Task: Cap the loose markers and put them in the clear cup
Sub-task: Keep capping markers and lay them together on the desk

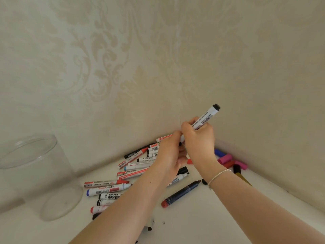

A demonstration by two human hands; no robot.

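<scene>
Right hand (197, 138): raised above the pile, fingers curled round the white marker (205, 118); the marker's black end points to 1 o'clock.
Left hand (171, 152): touching the right hand at its 7 o'clock side, fingers bent at the marker's lower end; the grip itself is hidden, so cannot tell what it pinches.
Clear cup (33, 166): upright on the white surface (202, 224), at 9 o'clock from the hands, well apart from them.
Loose markers (112, 188): scattered heap between cup and hands, several uncapped.
Dark marker (181, 193): red-ended, lying at 6 o'clock from the hands.
Loose caps (226, 160): blue, pink, red, black, clustered at 4 o'clock by the wall (158, 50).
Bracelet (219, 176): on the right wrist.
</scene>
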